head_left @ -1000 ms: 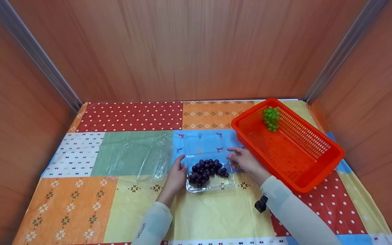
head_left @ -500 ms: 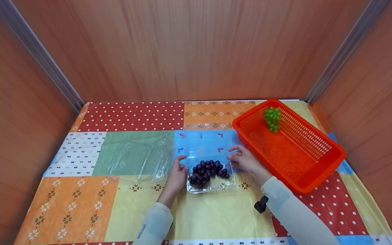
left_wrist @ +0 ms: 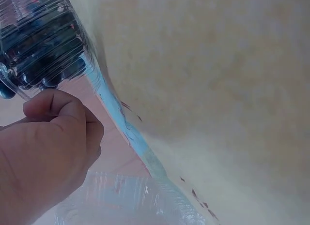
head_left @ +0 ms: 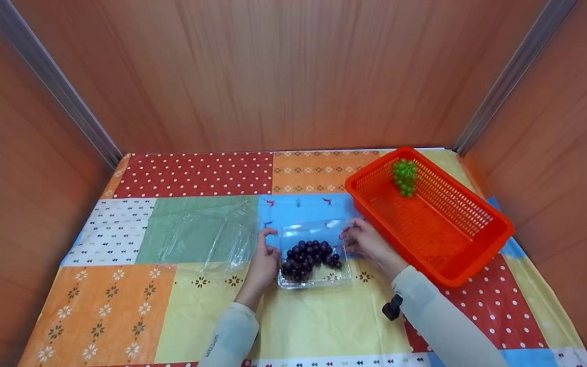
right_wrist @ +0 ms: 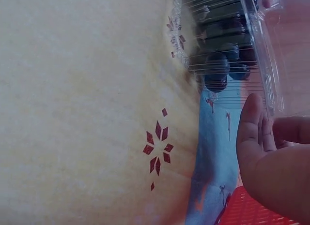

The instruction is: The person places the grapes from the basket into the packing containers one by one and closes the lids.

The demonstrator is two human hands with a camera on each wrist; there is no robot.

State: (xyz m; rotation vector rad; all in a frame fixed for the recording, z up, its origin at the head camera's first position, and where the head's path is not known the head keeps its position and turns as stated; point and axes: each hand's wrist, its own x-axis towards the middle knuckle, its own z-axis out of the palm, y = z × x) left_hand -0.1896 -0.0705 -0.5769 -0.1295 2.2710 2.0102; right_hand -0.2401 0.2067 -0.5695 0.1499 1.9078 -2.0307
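A clear plastic clamshell box (head_left: pixel 319 279) sits in the middle of the table with a bunch of dark purple grapes (head_left: pixel 306 259) inside. Its clear lid (head_left: pixel 303 229) stands raised at the back. My left hand (head_left: pixel 263 265) holds the box at its left edge; the left wrist view shows the thumb against the rim and curled fingers. At the right edge, my right hand (head_left: pixel 367 242) pinches the box near its hinge, and in the right wrist view its fingertips (right_wrist: pixel 252 106) touch the rim. Exactly which rim layer each hand holds is hard to see.
A red plastic basket (head_left: pixel 451 281) stands to the right, close to my right hand, with a bunch of green grapes (head_left: pixel 405 177) at its far end. Clear plastic wrapping (head_left: pixel 207 234) lies left of the box on the patchwork tablecloth (head_left: pixel 212 326). Wooden panels (head_left: pixel 293 76) enclose the table.
The lid lay back farther half a second ago; now it is tilted up and its far edge is closer to the box. Both hands keep nearly the same places beside the box.
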